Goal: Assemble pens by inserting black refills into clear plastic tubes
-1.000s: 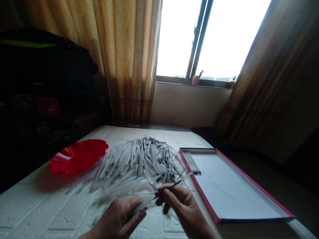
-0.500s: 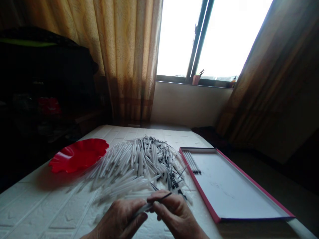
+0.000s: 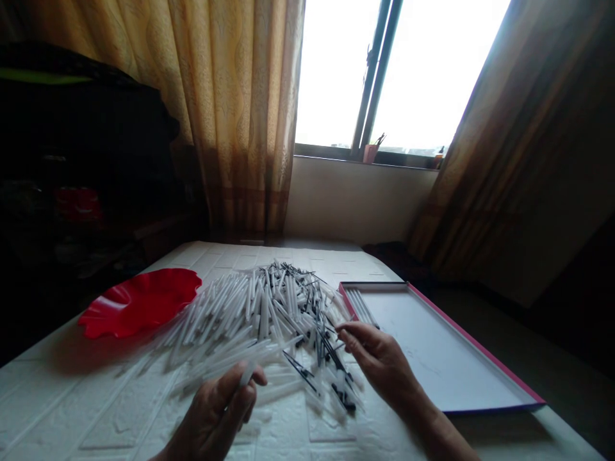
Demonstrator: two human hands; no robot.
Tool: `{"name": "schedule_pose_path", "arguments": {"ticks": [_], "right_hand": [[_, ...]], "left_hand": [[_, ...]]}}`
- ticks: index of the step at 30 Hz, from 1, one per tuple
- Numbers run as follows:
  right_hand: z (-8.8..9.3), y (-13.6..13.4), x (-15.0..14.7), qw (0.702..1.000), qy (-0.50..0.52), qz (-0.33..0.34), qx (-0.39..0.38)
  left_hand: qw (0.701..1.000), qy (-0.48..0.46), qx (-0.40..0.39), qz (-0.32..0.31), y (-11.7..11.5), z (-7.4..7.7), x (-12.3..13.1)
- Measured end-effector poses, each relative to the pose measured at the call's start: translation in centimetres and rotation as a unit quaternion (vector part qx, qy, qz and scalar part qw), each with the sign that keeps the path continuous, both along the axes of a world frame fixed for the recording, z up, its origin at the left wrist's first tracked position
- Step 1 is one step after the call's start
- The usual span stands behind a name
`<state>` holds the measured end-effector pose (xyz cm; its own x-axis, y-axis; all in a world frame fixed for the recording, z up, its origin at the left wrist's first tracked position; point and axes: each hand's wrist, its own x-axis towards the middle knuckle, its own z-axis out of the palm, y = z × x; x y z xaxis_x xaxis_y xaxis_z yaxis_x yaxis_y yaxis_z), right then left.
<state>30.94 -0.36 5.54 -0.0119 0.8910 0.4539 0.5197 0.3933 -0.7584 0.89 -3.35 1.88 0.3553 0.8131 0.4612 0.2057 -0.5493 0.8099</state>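
White tube (image 3: 246,373) pinched in left hand (image 3: 214,410)

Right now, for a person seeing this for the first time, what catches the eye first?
A heap of black-tipped white tubes fills the middle of the white surface, with the left hand and right hand at its near edge. A wavy red plate lies to its left, a pink-edged white tray to its right. Behind, the window glows bright.
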Motion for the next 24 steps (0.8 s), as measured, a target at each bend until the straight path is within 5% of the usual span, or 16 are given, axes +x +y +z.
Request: {"name": "schedule_pose_path", "arguments": {"ticks": [5, 13, 20, 24], "right_hand": [[0.7, -0.8, 0.1, 0.974, -0.215, 0.043, -0.063], [1.2, -2.4, 0.3, 0.942, -0.307, 0.086, -0.107], [0.4, -1.5, 1.4, 0.927, -0.373, -0.013, -0.037], [1.1, -2.2, 1.4, 0.931, -0.354, 0.022, -0.086]], "left_hand": [[0.997, 0.057, 0.051, 0.029, 0.0, 0.7, 0.5], [0.98, 0.143, 0.136, -0.03, 0.7, 0.4, 0.4], [0.976, 0.163, 0.143, -0.034, 0.6, -0.1, 0.4], [0.974, 0.177, 0.139, -0.028, 0.8, -0.4, 0.3]]}}
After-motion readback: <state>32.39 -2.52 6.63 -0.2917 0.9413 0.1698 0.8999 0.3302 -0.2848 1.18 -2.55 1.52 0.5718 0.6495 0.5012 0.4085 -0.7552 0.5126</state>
